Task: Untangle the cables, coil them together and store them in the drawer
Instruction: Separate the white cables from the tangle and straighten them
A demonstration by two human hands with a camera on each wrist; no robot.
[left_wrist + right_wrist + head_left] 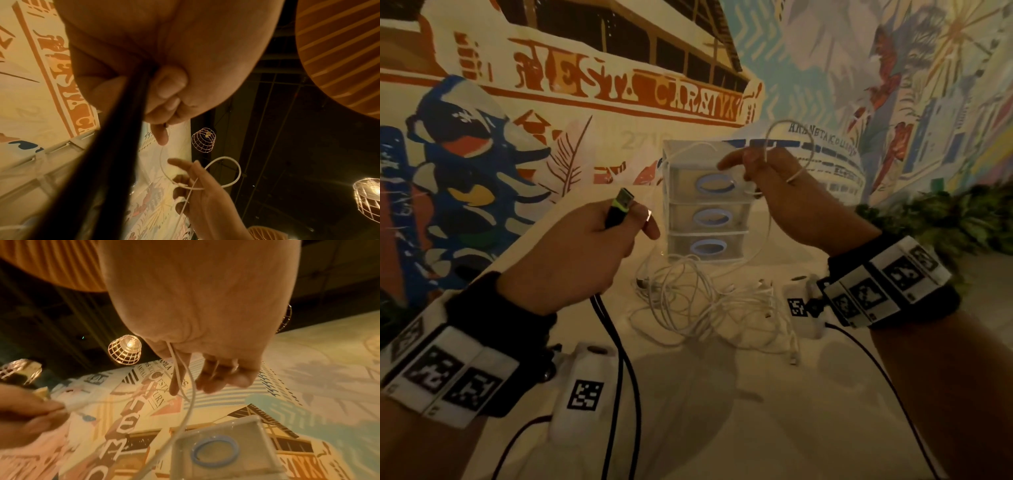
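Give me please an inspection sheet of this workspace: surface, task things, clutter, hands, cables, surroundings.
Surface: pale table, dim warm light.
Job's things: white cable tangle before three-drawer clear unit; drawers shut.
Clutter: nothing seen.
Grippers: left hand grips black cable near its green-trimmed USB plug; right hand holds a white cable loop raised.
Cables: dark wrist-camera leads trail over table.
Surroundings: painted mural wall; plants at right; cage lamps overhead.
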